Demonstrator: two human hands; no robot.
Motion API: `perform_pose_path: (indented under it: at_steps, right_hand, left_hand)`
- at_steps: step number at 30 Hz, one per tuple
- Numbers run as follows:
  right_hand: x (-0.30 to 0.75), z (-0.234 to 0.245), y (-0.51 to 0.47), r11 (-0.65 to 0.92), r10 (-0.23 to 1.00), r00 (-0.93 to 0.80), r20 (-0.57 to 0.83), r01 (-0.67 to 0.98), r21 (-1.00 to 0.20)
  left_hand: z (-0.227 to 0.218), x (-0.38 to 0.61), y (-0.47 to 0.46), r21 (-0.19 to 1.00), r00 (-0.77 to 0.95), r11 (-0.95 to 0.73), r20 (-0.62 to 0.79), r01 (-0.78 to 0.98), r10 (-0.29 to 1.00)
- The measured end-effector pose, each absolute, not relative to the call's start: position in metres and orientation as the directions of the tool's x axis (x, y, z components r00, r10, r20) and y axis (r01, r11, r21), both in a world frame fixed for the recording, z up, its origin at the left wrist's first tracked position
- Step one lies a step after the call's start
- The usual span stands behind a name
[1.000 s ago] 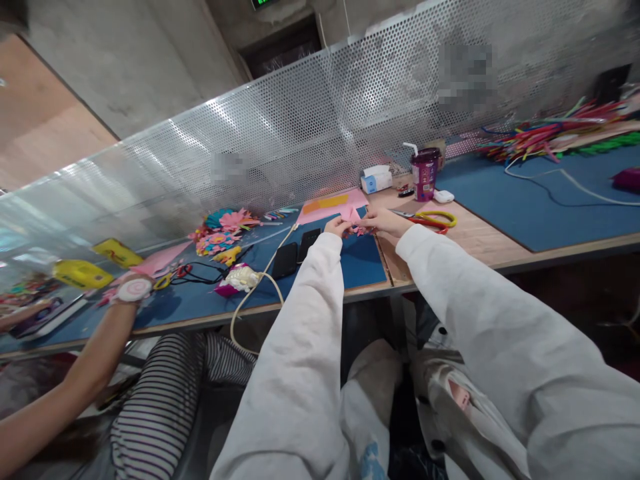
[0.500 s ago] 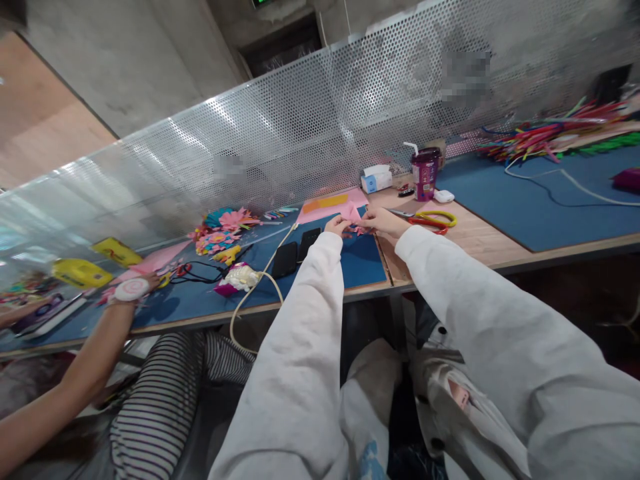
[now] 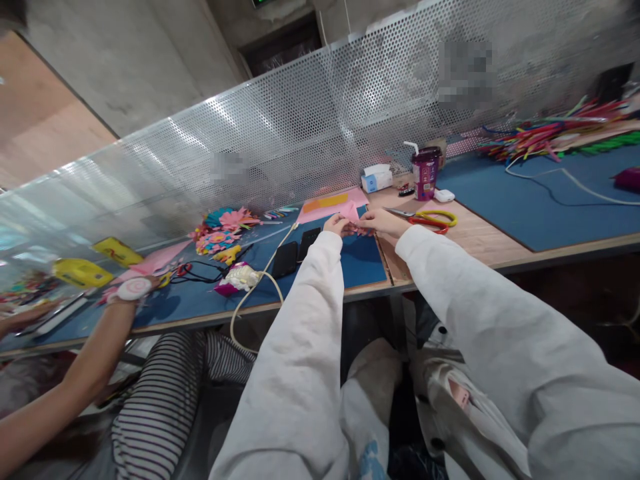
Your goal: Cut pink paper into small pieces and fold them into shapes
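A: How far along are you finding it from over there?

B: Midway, I'm judging. The pink piece [image 3: 353, 212] is sitting between the left hand [image 3: 339, 225] and the right hand [image 3: 383, 222], above the tabletop [image 3: 480, 237], between its front and back edges. Each hand's grip is pinching it at the fingertips. I'm taking its shaping as unfinished; the fingers are hiding most of its form from me.

A: Is anything looking done?

B: Flowers [image 3: 239, 219] are lying to the left, toward the back edge, and I'm reading those as made. They're overlapping too much for a sure count.

A: And the rest, counted?

B: I'm counting one pink piece and two hands on it. Two phones [image 3: 285, 260] are lying left of the left hand. One orange sheet [image 3: 326, 201] is resting on pink paper [image 3: 310, 215] near the back edge. Right of centre, also toward that edge, I'm seeing one tissue box [image 3: 376, 180], one cup [image 3: 426, 179] and one white case [image 3: 443, 196]. One pair of scissors [image 3: 417, 218] is lying just beside the right hand. Stems [image 3: 545, 137] are piling up at the back right, too many for me to count.
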State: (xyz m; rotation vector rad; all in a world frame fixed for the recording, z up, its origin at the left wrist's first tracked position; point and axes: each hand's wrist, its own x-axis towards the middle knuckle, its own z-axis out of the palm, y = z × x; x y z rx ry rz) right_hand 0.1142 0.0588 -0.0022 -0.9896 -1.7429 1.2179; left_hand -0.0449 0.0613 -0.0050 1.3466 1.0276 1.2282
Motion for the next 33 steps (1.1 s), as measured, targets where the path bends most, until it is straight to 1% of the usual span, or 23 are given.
perform_pose_path:
  at_steps: [6, 9, 17, 22, 26, 30, 33]
  right_hand:
    - [0.114, -0.002, 0.057, 0.204, 0.904, -0.413, 0.114, 0.183, -0.962]
    - [0.114, -0.002, 0.057, 0.213, 0.900, -0.418, 0.118, 0.187, -0.959]
    - [0.114, -0.007, 0.060, 0.233, 0.899, -0.413, 0.148, 0.164, -0.958]
    - [0.113, -0.006, 0.061, 0.243, 0.899, -0.411, 0.153, 0.176, -0.954]
    - [0.113, -0.006, 0.062, 0.251, 0.906, -0.393, 0.158, 0.197, -0.948]
    - [0.113, -0.008, 0.063, 0.281, 0.902, -0.395, 0.176, 0.228, -0.932]
    - [0.113, -0.010, 0.064, 0.303, 0.899, -0.391, 0.195, 0.235, -0.924]
  left_hand:
    - [-0.006, -0.045, 0.063, 0.987, 0.109, -0.157, 0.160, -0.037, 0.981]
    - [-0.006, -0.045, 0.063, 0.987, 0.079, -0.158, 0.160, -0.033, 0.984]
    - [-0.004, -0.039, 0.067, 0.996, -0.016, -0.076, 0.077, 0.037, 0.997]
    - [-0.005, -0.038, 0.069, 0.995, -0.008, -0.093, 0.094, 0.041, 0.996]
    - [-0.007, -0.039, 0.071, 0.995, -0.018, -0.073, 0.074, 0.070, 0.997]
    - [-0.010, -0.040, 0.072, 0.988, 0.022, -0.125, 0.123, 0.090, 0.992]
    - [-0.012, -0.040, 0.073, 0.988, 0.027, -0.125, 0.123, 0.095, 0.992]
